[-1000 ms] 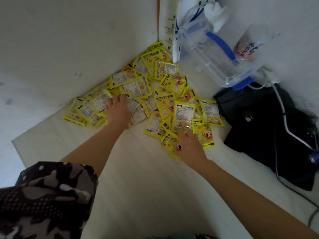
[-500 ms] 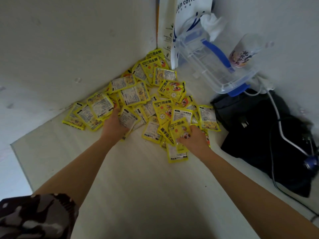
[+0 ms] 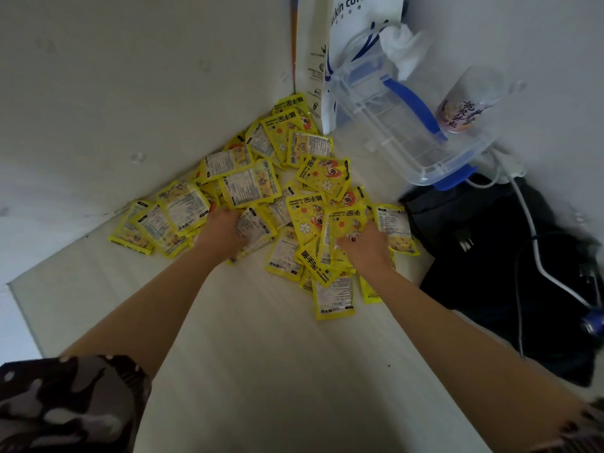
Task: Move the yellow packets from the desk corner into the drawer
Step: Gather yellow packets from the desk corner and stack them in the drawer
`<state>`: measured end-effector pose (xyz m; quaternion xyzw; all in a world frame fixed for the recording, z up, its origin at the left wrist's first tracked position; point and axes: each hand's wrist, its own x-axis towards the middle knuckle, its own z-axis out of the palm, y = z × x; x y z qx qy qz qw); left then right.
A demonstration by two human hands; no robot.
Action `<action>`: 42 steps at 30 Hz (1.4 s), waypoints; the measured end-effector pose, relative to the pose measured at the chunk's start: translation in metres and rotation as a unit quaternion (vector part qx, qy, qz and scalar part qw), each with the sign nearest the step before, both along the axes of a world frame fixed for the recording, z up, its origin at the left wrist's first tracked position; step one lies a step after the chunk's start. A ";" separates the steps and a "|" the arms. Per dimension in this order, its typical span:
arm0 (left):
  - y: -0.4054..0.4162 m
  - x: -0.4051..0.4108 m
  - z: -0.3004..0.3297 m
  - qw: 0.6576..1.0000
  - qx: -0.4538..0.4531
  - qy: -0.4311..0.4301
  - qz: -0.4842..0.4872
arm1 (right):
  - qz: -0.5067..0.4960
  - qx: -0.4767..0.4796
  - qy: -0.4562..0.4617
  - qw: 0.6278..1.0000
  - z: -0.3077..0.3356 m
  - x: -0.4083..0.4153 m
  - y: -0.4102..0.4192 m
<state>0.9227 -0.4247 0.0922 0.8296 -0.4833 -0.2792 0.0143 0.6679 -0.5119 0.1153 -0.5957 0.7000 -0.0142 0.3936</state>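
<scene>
Several yellow hand-warmer packets [image 3: 251,183] lie heaped in the corner of the pale desk [image 3: 261,371], against the two walls. My left hand [image 3: 222,232] sits at the pile's left-middle, fingers curled around a few packets [image 3: 253,225]. My right hand [image 3: 367,245] is at the pile's right-front, fingers closed on a bunch of packets [image 3: 343,223] that stand up out of the heap. Other packets [image 3: 333,297] lie flat in front of it. No drawer is in view.
A clear plastic box with blue clips [image 3: 408,132] and a white paper bag [image 3: 356,37] stand behind the pile on the right. A printed cup [image 3: 461,106] is beside them. A black bag [image 3: 496,256] with a white cable [image 3: 536,243] fills the right side.
Both hands went from lying flat on the pile to closing on packets. The right hand has gathered a bunch and lifted it slightly; packets near it have shifted toward me.
</scene>
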 end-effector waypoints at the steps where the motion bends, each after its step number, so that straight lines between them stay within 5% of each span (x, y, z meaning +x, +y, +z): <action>1: -0.001 0.000 -0.002 1.000 0.004 -0.008 -0.004 | 0.015 -0.006 0.017 1.000 -0.001 0.002 0.001; 7: 0.001 -0.008 -0.006 1.000 0.028 -0.008 0.003 | 0.008 -0.025 0.022 0.999 0.002 0.010 0.002; 14: 0.012 -0.032 0.001 0.993 -0.049 0.063 0.089 | 0.071 -0.030 0.041 0.996 -0.006 0.018 0.009; 20: 0.021 -0.044 0.017 0.972 -0.062 0.133 0.182 | 0.093 -0.032 -0.114 0.989 0.007 0.010 0.027; 26: 0.040 -0.048 0.033 0.966 -0.053 0.140 0.212 | 0.049 -0.062 -0.138 0.987 0.019 -0.025 0.024; 35: -0.001 -0.060 0.058 0.867 -0.174 0.323 0.337 | -0.058 -0.072 -0.077 0.993 0.033 -0.069 -0.026; 42: -0.039 -0.098 0.038 0.846 -0.163 0.354 0.364 | -0.040 -0.050 0.002 0.998 0.016 -0.076 -0.036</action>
